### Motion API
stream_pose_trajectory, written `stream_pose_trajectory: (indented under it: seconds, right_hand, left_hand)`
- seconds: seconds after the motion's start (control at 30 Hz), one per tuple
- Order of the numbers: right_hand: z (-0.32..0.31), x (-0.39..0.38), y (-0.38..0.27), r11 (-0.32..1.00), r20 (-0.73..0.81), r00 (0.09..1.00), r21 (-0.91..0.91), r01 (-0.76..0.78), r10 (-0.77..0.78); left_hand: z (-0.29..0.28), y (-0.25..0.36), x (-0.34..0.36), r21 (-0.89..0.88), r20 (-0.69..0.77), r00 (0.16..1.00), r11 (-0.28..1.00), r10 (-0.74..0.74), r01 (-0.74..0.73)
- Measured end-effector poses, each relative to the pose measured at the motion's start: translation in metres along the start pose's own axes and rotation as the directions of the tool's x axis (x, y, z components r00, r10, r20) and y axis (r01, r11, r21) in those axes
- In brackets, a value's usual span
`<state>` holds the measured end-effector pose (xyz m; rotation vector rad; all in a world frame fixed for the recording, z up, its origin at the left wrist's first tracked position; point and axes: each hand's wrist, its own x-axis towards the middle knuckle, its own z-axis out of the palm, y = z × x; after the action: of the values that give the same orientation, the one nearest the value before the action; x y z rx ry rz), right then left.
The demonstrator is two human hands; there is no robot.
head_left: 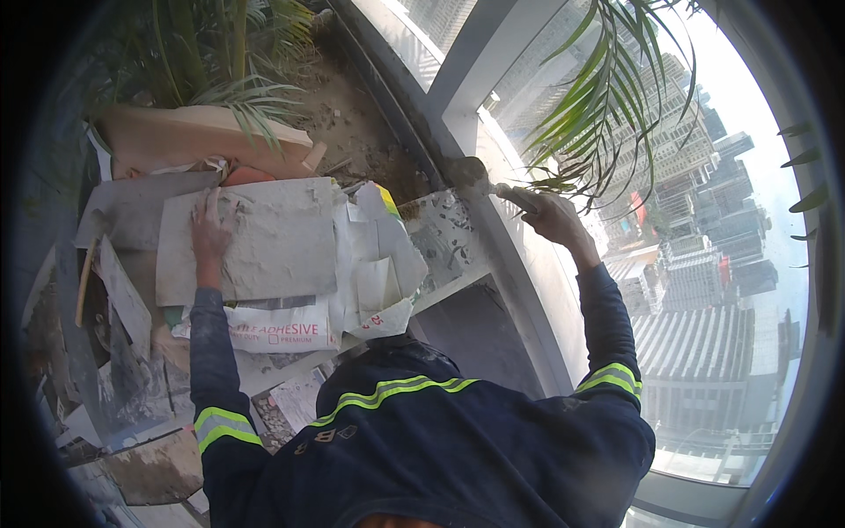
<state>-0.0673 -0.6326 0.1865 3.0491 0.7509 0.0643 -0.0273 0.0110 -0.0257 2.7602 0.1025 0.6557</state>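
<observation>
My left hand (212,229) lies on a square grey, dust-covered board (282,233), fingers stretched out. The board rests on a pile of torn white paper sacks (372,264) and other sheets. My right hand (554,220) grips the handle of a trowel or scraper (526,199); its dirty blade (468,176) is at the grey ledge (503,273) beside the window frame, and whether it touches the ledge I cannot tell.
Palm plants (233,40) stand in a dirt bed (352,119) at the upper left, behind a beige board (202,132). Broken sheets (123,308) lie at the left. Fronds (598,97) hang by a large window showing high-rise buildings (695,273) far below.
</observation>
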Motion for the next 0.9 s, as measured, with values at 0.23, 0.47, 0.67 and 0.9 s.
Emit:
stream_pose_trajectory:
  seconds: [0.23,0.47,0.67,0.9]
  right_hand:
    - [0.021,-0.016,-0.011,0.989,0.235,0.961,-0.033,-0.143,0.147]
    - [-0.051,-0.033,-0.007,0.811,0.321,0.926,0.476,-0.341,0.201]
    - [-0.018,-0.035,-0.029,0.543,0.218,0.85,0.686,-0.484,0.48]
    - [0.065,0.118,-0.023,0.813,-0.293,0.913,0.579,-0.067,0.283]
  left_hand:
    - [0.001,0.002,0.002,-0.008,-0.022,1.0,1.0,0.019,-0.019]
    - [0.003,-0.013,-0.004,-0.016,-0.021,1.0,1.0,-0.013,0.013]
    - [-0.011,0.017,-0.003,-0.016,0.061,0.997,0.999,-0.036,0.037]
    - [-0.021,0.032,0.004,-0.051,0.129,0.983,0.989,-0.129,0.136]
